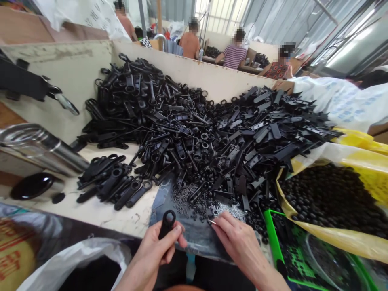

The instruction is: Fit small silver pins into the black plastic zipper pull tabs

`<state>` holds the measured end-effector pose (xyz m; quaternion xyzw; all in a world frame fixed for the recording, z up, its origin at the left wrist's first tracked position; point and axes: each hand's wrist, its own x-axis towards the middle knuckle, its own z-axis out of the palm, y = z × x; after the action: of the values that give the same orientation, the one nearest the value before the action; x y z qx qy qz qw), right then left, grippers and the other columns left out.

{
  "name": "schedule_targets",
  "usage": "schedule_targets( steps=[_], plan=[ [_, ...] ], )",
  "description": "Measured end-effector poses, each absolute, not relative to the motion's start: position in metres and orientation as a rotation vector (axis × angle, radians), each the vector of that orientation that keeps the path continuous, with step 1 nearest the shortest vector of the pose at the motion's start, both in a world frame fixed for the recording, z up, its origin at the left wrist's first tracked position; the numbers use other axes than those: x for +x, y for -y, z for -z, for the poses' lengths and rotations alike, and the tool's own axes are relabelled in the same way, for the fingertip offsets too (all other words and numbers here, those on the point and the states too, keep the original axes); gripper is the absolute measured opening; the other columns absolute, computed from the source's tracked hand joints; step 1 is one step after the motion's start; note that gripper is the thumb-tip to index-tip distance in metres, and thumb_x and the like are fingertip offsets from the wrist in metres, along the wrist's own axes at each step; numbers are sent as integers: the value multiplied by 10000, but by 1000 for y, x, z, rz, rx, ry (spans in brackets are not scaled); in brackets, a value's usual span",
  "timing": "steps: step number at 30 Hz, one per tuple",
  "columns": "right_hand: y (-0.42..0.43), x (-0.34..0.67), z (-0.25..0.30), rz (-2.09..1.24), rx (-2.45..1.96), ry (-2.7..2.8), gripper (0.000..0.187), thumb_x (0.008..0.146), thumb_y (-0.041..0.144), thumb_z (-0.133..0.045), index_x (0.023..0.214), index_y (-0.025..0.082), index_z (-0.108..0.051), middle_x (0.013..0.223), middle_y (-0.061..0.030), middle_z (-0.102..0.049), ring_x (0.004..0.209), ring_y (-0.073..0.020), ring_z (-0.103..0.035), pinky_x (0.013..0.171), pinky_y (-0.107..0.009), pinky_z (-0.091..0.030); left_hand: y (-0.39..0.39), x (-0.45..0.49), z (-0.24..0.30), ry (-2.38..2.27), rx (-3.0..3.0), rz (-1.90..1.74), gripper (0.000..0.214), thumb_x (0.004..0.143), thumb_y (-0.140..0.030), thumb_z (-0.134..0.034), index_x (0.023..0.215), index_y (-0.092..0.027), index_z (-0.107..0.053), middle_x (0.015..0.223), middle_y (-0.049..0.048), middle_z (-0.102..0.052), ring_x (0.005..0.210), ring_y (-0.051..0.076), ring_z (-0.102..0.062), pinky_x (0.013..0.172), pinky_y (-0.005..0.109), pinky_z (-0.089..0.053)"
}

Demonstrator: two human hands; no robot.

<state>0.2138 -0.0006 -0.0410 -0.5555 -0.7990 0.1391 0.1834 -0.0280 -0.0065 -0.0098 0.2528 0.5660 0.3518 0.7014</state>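
My left hand is closed around a black plastic part with a ring end, its ring pointing up above the thumb. My right hand pinches a thin silver pin between thumb and fingertips. Just behind that hand lies a heap of silver pins on a worn denim cloth. Small grey metal pieces are piled to the left of the pins. Beyond the cloth rises a large heap of black plastic parts, some with rings and some flat. The two hands are apart.
Several ring-ended parts lie at left, near a shiny metal cylinder. A green tray and a yellow-edged bag of black beads stand right. A white sack sits front left. Several people work behind the panel.
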Motion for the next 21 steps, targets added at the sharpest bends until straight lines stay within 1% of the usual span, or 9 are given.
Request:
schedule_targets(
  steps=[2, 4, 5, 7, 9, 11, 14, 16, 21],
  plan=[
    [-2, 208, 37, -651, -1545, 2018, 380, 1062, 427, -443, 854, 229, -694, 818, -33, -664, 695, -176, -637, 627, -268, -451, 7, -28, 8, -1241, 550, -778, 452, 738, -548, -790, 897, -137, -690, 678, 34, -699, 468, 33, -343, 478, 192, -144],
    [-3, 194, 30, -974, -1510, 1688, 326, 988, 479, -581, 832, 223, -709, 773, -17, -644, 673, -163, -583, 600, -255, -427, 7, -26, 6, -1226, 551, -776, 467, 727, -560, -800, 893, -138, -691, 658, 24, -684, 468, 33, -339, 484, 194, -147],
    [-4, 185, 27, -1142, -1478, 1506, 323, 942, 506, -642, 820, 216, -714, 725, -2, -615, 621, -143, -531, 556, -240, -394, 7, -25, 4, -1220, 554, -775, 478, 716, -571, -805, 885, -139, -692, 649, 21, -679, 464, 33, -339, 483, 196, -146],
    [-4, 164, 21, -1462, -1385, 1150, 360, 856, 553, -732, 815, 196, -710, 634, 37, -529, 516, -91, -383, 469, -206, -284, 7, -22, 2, -1215, 562, -778, 507, 690, -598, -815, 869, -140, -692, 628, 16, -671, 449, 35, -344, 477, 201, -139],
    [-4, 145, 19, -1671, -1283, 891, 411, 776, 572, -804, 799, 176, -694, 589, 69, -459, 473, -52, -255, 435, -188, -178, 7, -20, -1, -1218, 555, -794, 532, 668, -620, -823, 858, -142, -685, 612, 12, -667, 439, 35, -351, 476, 205, -133],
    [-3, 132, 19, -1763, -1216, 750, 451, 714, 572, -856, 776, 162, -678, 564, 83, -437, 461, -34, -199, 427, -182, -131, 7, -19, -2, -1225, 530, -818, 531, 666, -617, -830, 851, -145, -673, 607, 7, -661, 440, 35, -356, 482, 207, -126],
    [-1, 124, 21, -1804, -1189, 670, 492, 676, 583, -881, 765, 151, -665, 521, 85, -442, 446, -27, -194, 422, -179, -124, 8, -20, -2, -1231, 510, -846, 478, 697, -570, -830, 838, -146, -662, 609, 1, -654, 446, 33, -355, 487, 215, -117],
    [0, 123, 23, -1810, -1185, 667, 499, 678, 587, -880, 767, 145, -666, 509, 82, -448, 441, -25, -201, 422, -179, -122, 9, -20, -3, -1230, 505, -859, 464, 703, -558, -831, 821, -144, -658, 604, -2, -648, 444, 30, -352, 485, 218, -114],
    [1, 123, 29, -1803, -1173, 718, 454, 722, 558, -864, 787, 147, -683, 564, 75, -464, 449, -21, -211, 422, -177, -129, 12, -21, -5, -1233, 458, -855, 483, 673, -566, -853, 791, -147, -643, 592, -12, -639, 444, 23, -361, 486, 199, -140]
  ],
)
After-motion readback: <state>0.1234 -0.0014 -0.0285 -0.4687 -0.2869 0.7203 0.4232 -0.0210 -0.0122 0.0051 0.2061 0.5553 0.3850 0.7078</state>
